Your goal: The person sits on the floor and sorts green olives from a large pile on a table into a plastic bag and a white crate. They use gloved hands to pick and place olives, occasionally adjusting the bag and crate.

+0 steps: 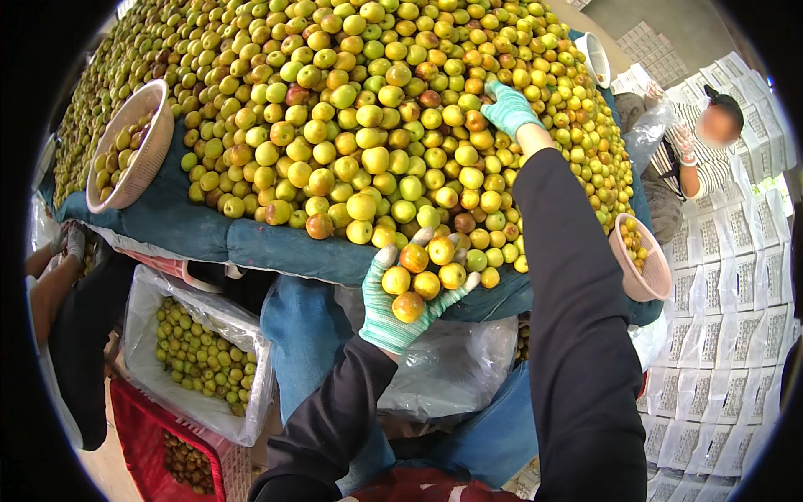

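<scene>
My left hand (392,320), in a green-and-white knit glove, is cupped palm up in front of the padded table edge. It holds several yellow-brown jujubes (426,285), the fingers curled up around them. On the sloping heap of yellow-green jujubes (376,160) rests my right hand (511,112), gloved the same way. Its fingertips are among the fruit, close to a reddish-brown jujube (475,121). Whether those fingers grip a fruit is hidden.
Blue padding (288,248) edges the table. Pink baskets with jujubes stand left (154,147) and right (652,270). Below left are a plastic-lined crate (141,332) and a red-lined crate (141,433). Another person (696,144) sits at right beside stacked, wrapped boxes (702,345); someone's arms (50,307) show at left.
</scene>
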Tool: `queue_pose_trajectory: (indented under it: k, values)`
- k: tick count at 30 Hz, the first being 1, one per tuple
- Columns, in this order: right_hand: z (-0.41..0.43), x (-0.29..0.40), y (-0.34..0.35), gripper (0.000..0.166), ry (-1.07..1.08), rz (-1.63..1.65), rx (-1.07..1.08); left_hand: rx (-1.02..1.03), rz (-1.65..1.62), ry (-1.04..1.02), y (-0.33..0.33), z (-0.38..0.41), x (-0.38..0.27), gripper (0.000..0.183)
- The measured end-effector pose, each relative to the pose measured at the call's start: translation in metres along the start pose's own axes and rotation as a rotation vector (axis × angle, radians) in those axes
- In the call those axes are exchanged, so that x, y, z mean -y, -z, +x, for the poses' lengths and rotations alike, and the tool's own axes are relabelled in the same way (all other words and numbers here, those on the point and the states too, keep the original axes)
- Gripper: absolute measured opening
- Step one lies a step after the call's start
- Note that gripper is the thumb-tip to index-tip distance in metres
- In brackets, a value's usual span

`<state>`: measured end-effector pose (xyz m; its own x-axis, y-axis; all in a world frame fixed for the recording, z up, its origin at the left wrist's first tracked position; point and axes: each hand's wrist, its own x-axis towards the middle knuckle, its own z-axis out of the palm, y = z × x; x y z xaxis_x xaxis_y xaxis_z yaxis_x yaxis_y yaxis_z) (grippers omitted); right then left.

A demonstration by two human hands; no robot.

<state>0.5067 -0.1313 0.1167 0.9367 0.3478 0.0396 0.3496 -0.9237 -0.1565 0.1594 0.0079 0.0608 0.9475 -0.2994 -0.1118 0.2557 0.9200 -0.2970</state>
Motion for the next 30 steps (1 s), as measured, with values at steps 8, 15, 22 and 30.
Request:
queue_pose_trajectory:
  k: [8, 15, 22, 30]
  values:
    - [-0.022, 0.023, 0.003, 0.039, -0.049, 0.135, -0.069, 0.009, -0.023, 0.016, 0.003, -0.001, 0.0, 0.059]
    - [-0.041, 0.099, 0.026, 0.041, 0.093, 0.089, -0.032, 0.002, -0.059, 0.033, 0.002, 0.0, 0.0, 0.058]
    - [-0.015, 0.141, 0.019, 0.04, -0.057, -0.138, 0.367, 0.009, -0.073, 0.059, 0.003, 0.002, 0.0, 0.054]
    - [-0.091, 0.127, 0.038, 0.046, 0.017, 0.529, 0.207, -0.008, -0.087, 0.087, 0.008, 0.001, 0.001, 0.053]
